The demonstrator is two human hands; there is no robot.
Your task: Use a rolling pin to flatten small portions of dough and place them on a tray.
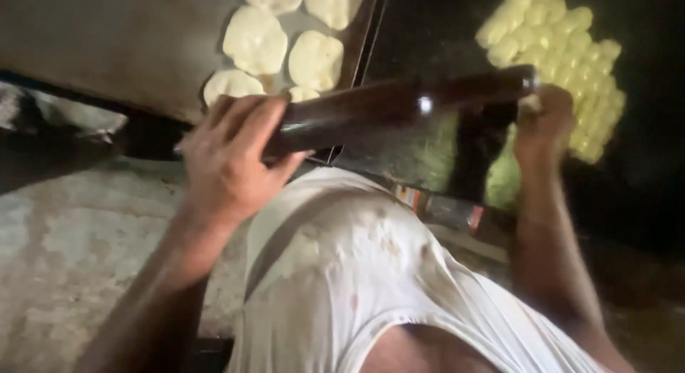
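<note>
Dim, floury counter [64,251] fills the lower left, a metal tray [128,52] above it carrying flattened dough rounds [255,39]. Left hand [227,159] and right hand [544,123] each clench an end of the dark rolling pin [399,105], lifted above the counter.

Dim overall, with light falling mostly on the centre and left of the frame. Right third and upper right nearly black, swallowing detail around the pale yellow heap of dough balls [564,73]. 1 small white glare spot on the dark glossy wooden rolling pin [399,105]. Soft throughout: motion blur smearing the left hand [228,155] and right hand [544,123]. Blotchy and washed out on the white sleeveless vest [371,273], lower centre. Deep shadow along the lower right edge.
</note>
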